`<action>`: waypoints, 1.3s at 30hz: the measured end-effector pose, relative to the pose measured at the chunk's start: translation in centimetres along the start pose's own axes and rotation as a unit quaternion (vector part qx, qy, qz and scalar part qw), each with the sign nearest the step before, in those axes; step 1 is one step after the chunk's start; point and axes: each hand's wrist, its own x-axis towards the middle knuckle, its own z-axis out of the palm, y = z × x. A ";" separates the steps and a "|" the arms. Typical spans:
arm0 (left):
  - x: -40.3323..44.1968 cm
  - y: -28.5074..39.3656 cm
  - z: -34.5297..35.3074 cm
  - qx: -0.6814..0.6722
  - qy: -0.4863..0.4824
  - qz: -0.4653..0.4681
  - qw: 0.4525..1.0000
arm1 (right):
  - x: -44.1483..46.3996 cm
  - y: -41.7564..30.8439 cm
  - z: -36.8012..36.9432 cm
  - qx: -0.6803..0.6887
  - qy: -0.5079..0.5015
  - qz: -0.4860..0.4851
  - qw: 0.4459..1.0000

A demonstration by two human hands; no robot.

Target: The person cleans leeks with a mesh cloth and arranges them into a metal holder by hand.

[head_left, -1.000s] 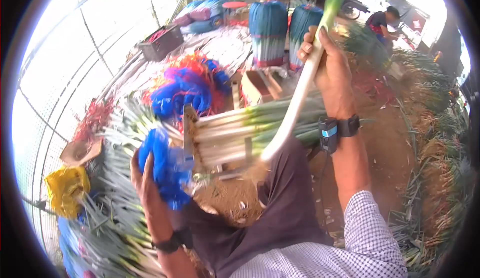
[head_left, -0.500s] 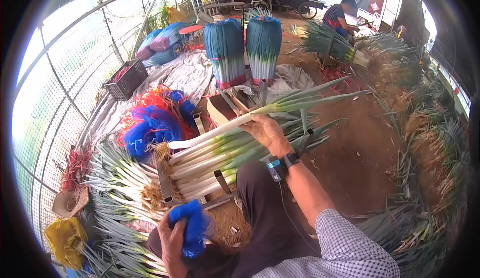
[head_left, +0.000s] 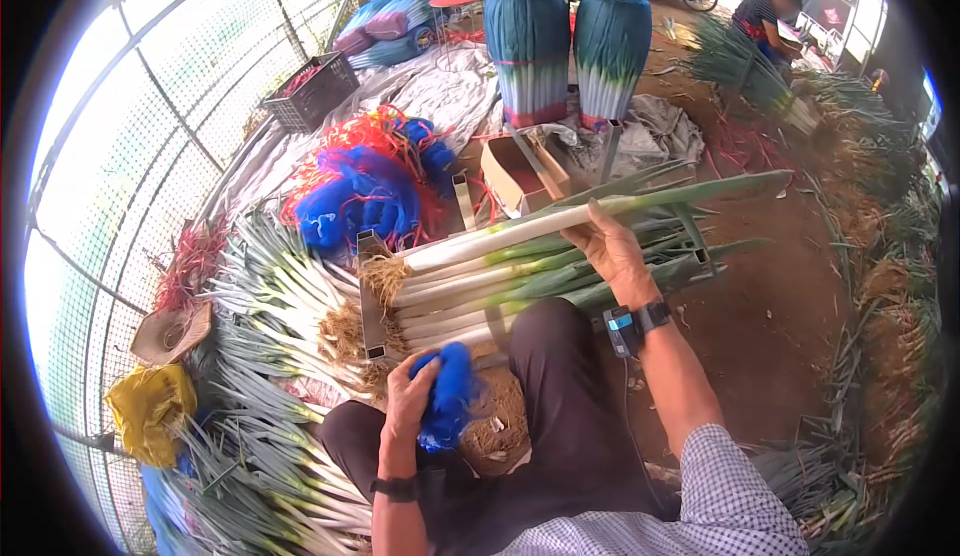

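My left hand [head_left: 408,392] is closed round a bunched wad of blue mesh netting [head_left: 452,396], held above my lap. My right hand [head_left: 612,253] grips a long green onion [head_left: 500,241] around its pale shank, with the leafy end pointing right and the bushy roots left. That stalk lies along the far side of a row of green onions [head_left: 455,304] in a metal frame [head_left: 372,311]. The roots of the row sit against the frame's left end. The fingertips of my right hand are partly hidden behind the stalk.
Loose green onions [head_left: 290,296] lie at my left. Ahead are a heap of blue netting [head_left: 355,196] with red strips, a cardboard box [head_left: 510,181], a black crate [head_left: 312,96] and two upright wrapped bundles [head_left: 530,56]. A person [head_left: 770,24] sits at the back right.
My right hand has lowered the green onion onto the row, leaving it flatter. The left hand still holds the blue netting. My view has shifted, so the surroundings appear further right.
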 end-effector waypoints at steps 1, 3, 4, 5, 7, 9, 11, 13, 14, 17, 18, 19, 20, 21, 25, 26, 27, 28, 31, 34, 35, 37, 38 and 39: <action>0.3 0.6 0.3 0.022 -0.015 -0.025 0.999 | 0.3 0.3 -0.2 0.001 0.011 0.003 1.000; 3.1 -2.1 -0.9 0.023 -0.019 0.009 1.000 | 0.0 1.5 -0.3 -0.003 0.039 0.016 0.999; 3.8 -0.5 0.5 0.021 -0.031 0.028 0.999 | -0.2 1.8 -0.3 -0.008 0.057 0.016 0.998; 3.2 0.8 1.7 -0.080 -0.043 0.019 0.996 | -0.6 2.3 -0.3 -0.015 0.065 0.021 0.998; 3.5 2.7 3.2 -0.211 -0.095 -0.006 0.973 | -1.6 3.1 0.8 -0.020 0.069 0.027 0.997; 5.2 1.7 3.1 -0.345 -0.171 -0.019 0.923 | -2.0 4.4 1.0 -0.023 0.071 0.041 0.996; 6.4 2.1 4.2 -0.354 -0.092 -0.019 0.931 | -2.8 4.6 1.0 -0.036 0.071 0.077 0.994; 6.2 3.6 5.4 -0.364 -0.048 -0.007 0.930 | -3.7 4.7 0.5 -0.059 0.064 0.136 0.987; 5.9 4.3 5.9 -0.371 -0.047 0.007 0.928 | -4.1 4.5 -0.2 -0.096 0.050 0.168 0.980; 8.4 1.6 3.9 -0.385 -0.043 -0.004 0.922 | -6.0 3.3 -2.1 -0.250 0.040 0.205 0.945; 8.8 1.1 3.4 -0.387 -0.061 0.002 0.920 | -6.7 2.1 -2.1 -0.265 0.053 0.184 0.945; 9.1 0.6 3.2 -0.390 -0.078 0.007 0.917 | -7.7 0.7 -2.1 -0.283 0.067 0.165 0.943; 9.3 -0.3 2.9 -0.395 -0.091 0.008 0.914 | -8.8 -0.5 -2.6 -0.300 0.081 0.151 0.939; 10.1 -1.6 1.8 -0.394 -0.086 -0.063 0.913 | -9.5 -1.6 -3.3 -0.316 0.094 0.124 0.936; 11.7 -4.8 1.6 -0.419 -0.051 -0.024 0.906 | -11.1 -6.3 -5.7 -0.356 0.149 0.040 0.922; 12.1 -5.4 1.5 -0.433 -0.063 -0.041 0.898 | -11.5 -7.3 -5.9 -0.368 0.148 0.028 0.918; 12.3 -6.3 1.1 -0.445 -0.075 -0.061 0.890 | -12.3 -8.2 -5.6 -0.378 0.149 0.018 0.913; 12.2 -7.0 1.0 -0.457 -0.085 -0.082 0.882 | -13.1 -8.7 -5.3 -0.389 0.150 0.011 0.909; 12.1 -7.7 1.1 -0.453 -0.080 -0.055 0.886 | -14.6 -9.0 -4.7 -0.415 0.129 0.012 0.901; 10.8 -5.3 1.6 -0.444 -0.045 -0.030 0.895 | -13.9 -8.1 -4.9 -0.485 0.102 -0.023 0.868; 10.4 -4.2 1.6 -0.426 -0.055 -0.018 0.903 | -12.8 -7.4 -5.4 -0.540 0.086 -0.062 0.835; 9.5 -1.9 1.5 -0.389 -0.073 0.008 0.919 | -10.8 -6.6 -4.2 -0.627 0.065 -0.119 0.767; 9.4 -1.1 1.3 -0.369 -0.069 0.009 0.927 | -9.6 -6.5 -2.8 -0.717 0.010 -0.191 0.671; 9.4 -0.5 1.1 -0.350 -0.064 0.011 0.934 | -8.2 -6.0 -2.5 -0.756 -0.031 -0.234 0.610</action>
